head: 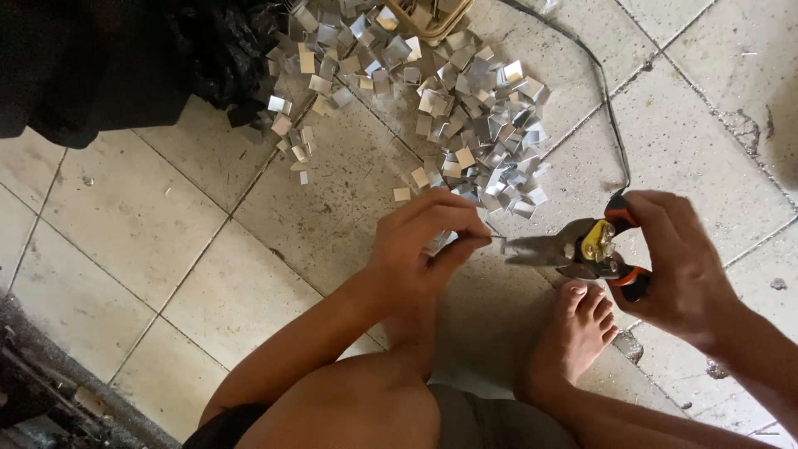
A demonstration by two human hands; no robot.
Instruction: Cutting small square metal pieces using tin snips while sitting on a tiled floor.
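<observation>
My left hand [424,245] pinches a small piece of shiny sheet metal [497,242] between thumb and fingers. My right hand [677,262] grips the red and black handles of tin snips [573,248], whose blades point left and meet the piece's edge. Both hands hover above the tiled floor [150,224], just over my bare foot [573,333]. My bent knee [357,407] fills the bottom of the view.
A big heap of cut metal pieces [465,125] lies on the tiles beyond my hands. A woven basket [432,21] stands at the top edge. Black plastic [216,50] and dark cloth sit top left. A black cable [611,125] runs across the tiles on the right.
</observation>
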